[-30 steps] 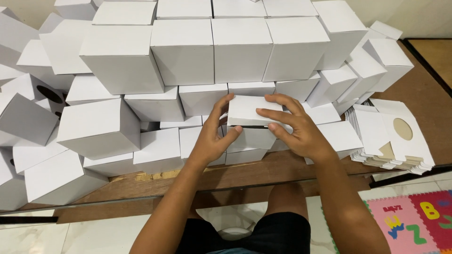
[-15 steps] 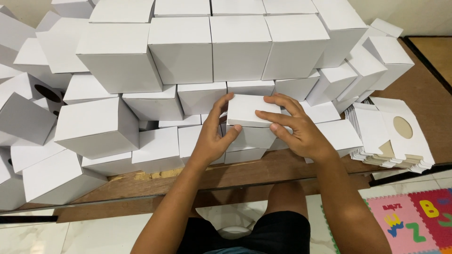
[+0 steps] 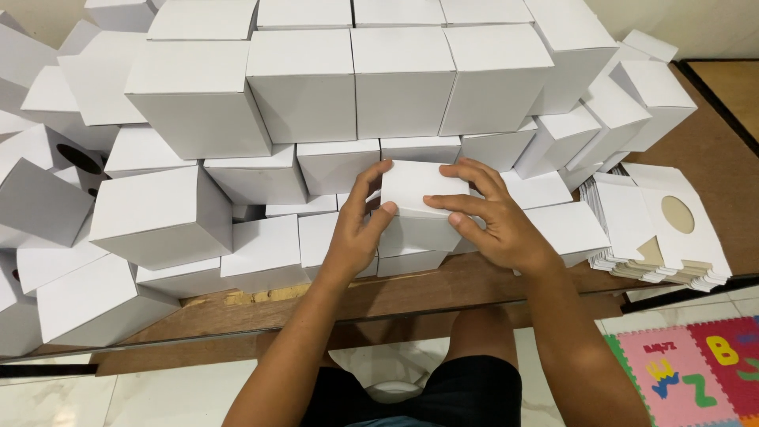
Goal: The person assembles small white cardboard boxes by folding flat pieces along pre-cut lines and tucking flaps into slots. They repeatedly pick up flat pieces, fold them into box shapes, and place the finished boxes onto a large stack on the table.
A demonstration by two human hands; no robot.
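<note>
I hold a small white cardboard box [image 3: 415,190] in front of me with both hands. My left hand [image 3: 354,229] grips its left side, thumb on the front face. My right hand [image 3: 494,217] lies over its right side, fingers spread across the top and front. The box rests on other white boxes [image 3: 415,257] at the near edge of a brown wooden table [image 3: 711,174].
A large pile of assembled white boxes [image 3: 395,87] covers the table from left to right. A stack of flat unfolded box blanks with round cut-outs [image 3: 668,229] lies at the right. A colourful foam play mat [image 3: 696,372] lies on the tiled floor, lower right.
My hands have hardly moved; my fingers have shifted slightly on the box.
</note>
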